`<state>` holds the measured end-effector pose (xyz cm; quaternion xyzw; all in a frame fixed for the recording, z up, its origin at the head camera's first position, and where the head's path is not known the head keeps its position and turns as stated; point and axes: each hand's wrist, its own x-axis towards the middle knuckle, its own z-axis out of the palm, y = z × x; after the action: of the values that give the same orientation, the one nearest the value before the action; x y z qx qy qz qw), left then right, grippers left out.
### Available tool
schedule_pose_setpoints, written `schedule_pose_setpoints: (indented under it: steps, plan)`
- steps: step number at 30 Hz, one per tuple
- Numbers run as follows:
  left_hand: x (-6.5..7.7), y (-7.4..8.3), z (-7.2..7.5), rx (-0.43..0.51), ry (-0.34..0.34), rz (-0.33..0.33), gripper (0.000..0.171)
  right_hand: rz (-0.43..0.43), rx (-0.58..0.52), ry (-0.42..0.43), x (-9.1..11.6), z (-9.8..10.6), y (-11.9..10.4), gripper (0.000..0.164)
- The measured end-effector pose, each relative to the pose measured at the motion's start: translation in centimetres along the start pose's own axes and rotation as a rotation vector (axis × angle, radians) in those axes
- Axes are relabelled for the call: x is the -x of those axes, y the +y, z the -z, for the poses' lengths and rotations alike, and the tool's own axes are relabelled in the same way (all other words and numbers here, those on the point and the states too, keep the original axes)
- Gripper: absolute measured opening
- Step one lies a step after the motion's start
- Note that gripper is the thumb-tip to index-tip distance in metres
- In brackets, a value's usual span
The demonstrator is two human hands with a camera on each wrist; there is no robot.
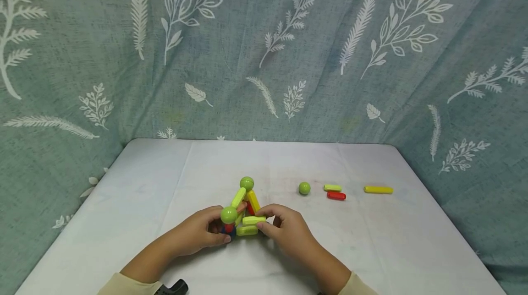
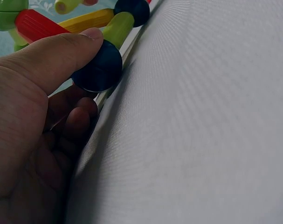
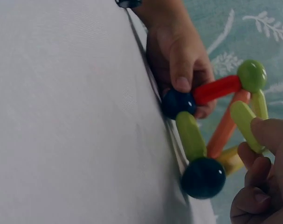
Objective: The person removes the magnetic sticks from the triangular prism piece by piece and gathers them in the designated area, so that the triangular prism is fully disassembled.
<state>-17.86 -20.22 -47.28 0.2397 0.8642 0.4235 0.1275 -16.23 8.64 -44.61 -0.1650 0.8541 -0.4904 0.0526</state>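
Observation:
A small frame of coloured rods and balls stands on the table between both hands. Its left-hand dark blue ball (image 2: 100, 70) is gripped by my left hand (image 1: 197, 232), the thumb lying across it. A red rod (image 3: 218, 89) rises from that ball to a green ball (image 1: 228, 215); another green ball (image 1: 247, 183) tops the far side. A yellow-green rod (image 3: 191, 135) links the gripped ball to a second dark blue ball (image 3: 204, 178). My right hand (image 1: 289, 232) pinches a loose-ended yellow-green rod (image 1: 253, 220) above that lower rod.
To the right on the white table (image 1: 412, 240) lie a green ball (image 1: 304, 188), a short yellow-green rod (image 1: 332, 188), a red rod (image 1: 336, 196) and a longer yellow rod (image 1: 378, 189). A leaf-patterned green cloth (image 1: 231, 57) hangs behind and at the sides.

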Motion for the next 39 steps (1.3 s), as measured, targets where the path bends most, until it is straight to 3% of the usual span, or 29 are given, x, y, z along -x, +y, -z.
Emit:
schedule_pose_setpoints:
  steps: [13, 29, 39]
  plan:
    - [-0.1, 0.1, 0.1, 0.000, -0.009, 0.038, 0.030, -0.089, 0.051, 0.033, 0.1, 2.2, 1.6, 0.018]
    - [-0.1, 0.0, 0.0, -0.001, -0.007, 0.031, 0.031, -0.219, 0.116, 0.202, 0.2, 6.1, 4.7, 0.021]
    - [-0.1, 0.2, 0.0, 0.000, -0.007, 0.022, 0.030, -0.297, 0.166, 0.210, 0.5, 8.7, 6.8, 0.020]
